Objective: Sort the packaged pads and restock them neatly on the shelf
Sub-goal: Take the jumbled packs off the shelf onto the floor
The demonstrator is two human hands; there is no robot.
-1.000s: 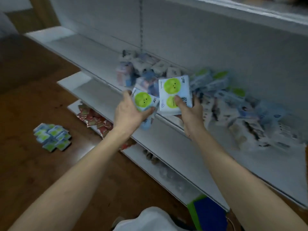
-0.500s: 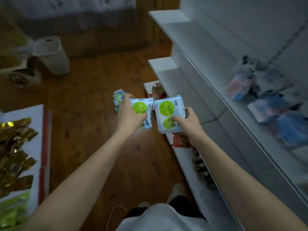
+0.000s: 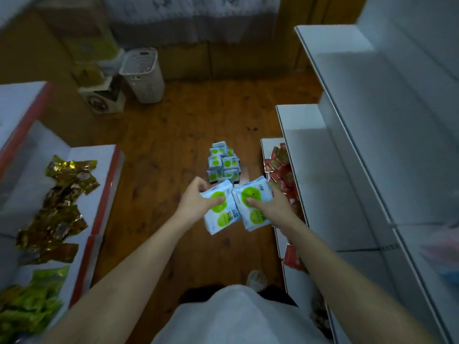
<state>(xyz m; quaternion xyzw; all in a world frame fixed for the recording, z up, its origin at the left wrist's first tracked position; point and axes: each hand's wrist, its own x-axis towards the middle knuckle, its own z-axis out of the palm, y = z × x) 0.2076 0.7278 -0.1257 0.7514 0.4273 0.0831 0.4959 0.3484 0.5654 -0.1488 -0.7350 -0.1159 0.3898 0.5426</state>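
Our left hand point(image 3: 192, 203) grips one pad pack point(image 3: 219, 211), our right hand point(image 3: 270, 207) another point(image 3: 253, 203), touching. We should lower both squarely onto the matching stack point(image 3: 223, 162) on the floor at twelve o'clock.

Glossy plastic pad packs point(image 3: 219, 209), polished wooden floor point(image 3: 159, 155), crinkly foil packets point(image 3: 67, 175).

Wooden floor point(image 3: 159, 170) carries pad pack pile point(image 3: 223, 162), white bin point(image 3: 142, 74).

Two green-dot pad packs point(image 3: 221, 209) – held, touching
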